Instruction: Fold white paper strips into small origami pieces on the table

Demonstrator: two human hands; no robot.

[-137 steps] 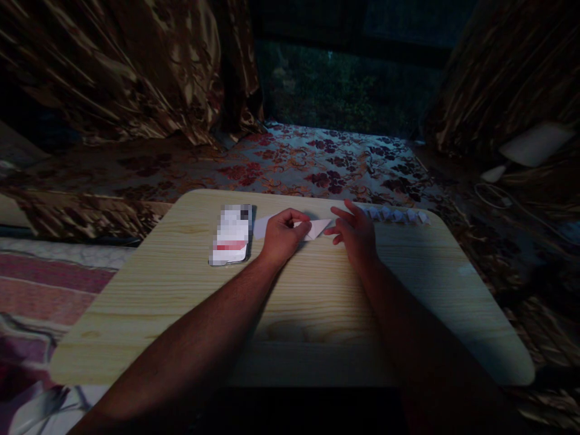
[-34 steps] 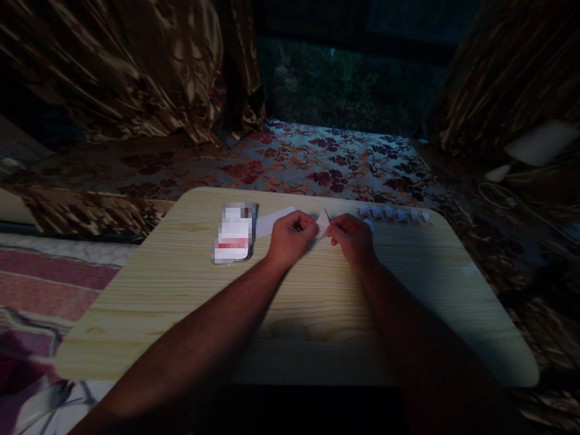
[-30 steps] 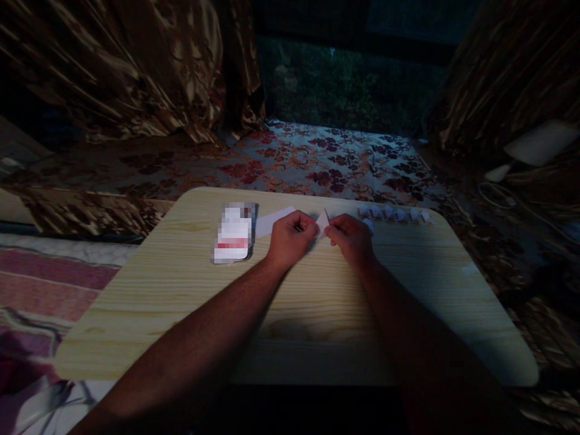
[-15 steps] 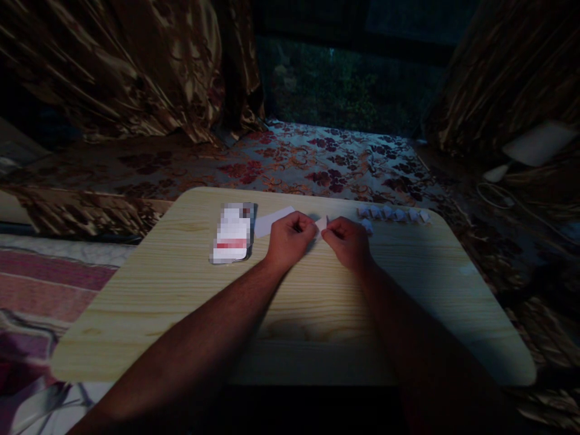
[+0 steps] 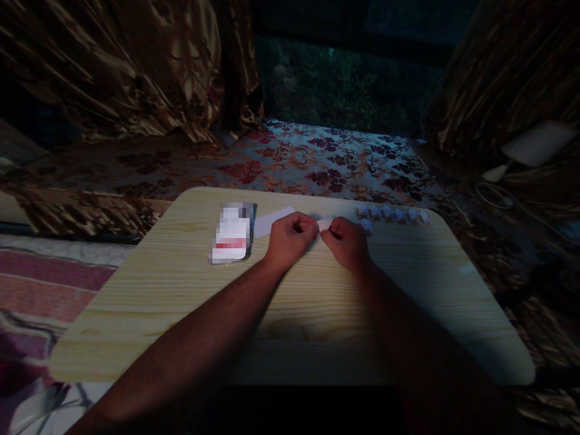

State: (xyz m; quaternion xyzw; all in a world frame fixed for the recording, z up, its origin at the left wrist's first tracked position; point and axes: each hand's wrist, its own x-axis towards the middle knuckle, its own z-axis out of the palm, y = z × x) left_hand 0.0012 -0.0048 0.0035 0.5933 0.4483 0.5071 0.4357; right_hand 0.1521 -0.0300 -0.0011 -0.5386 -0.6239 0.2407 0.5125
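Note:
My left hand (image 5: 292,240) and my right hand (image 5: 347,241) meet over the far middle of the wooden table. Between their pinched fingertips is a small folded piece of white paper (image 5: 325,224), mostly covered by the fingers. A flat white paper strip (image 5: 273,221) lies just left of my left hand, its near end partly behind the hand. Close behind my right hand sits one small folded paper piece (image 5: 365,226). Several more folded paper pieces (image 5: 393,213) stand in a row along the far right edge.
A phone (image 5: 232,233), partly pixelated, lies on the table's (image 5: 181,302) left half. Beyond the far edge is a ledge with a floral cloth (image 5: 326,160), below a dark window with curtains. A white lamp-like object (image 5: 539,145) with a cable is at right.
Earlier my right hand was spread apart from the paper; now both hands pinch it. Over the last second the paper's upright point has folded down, and my right hand has shifted slightly left.

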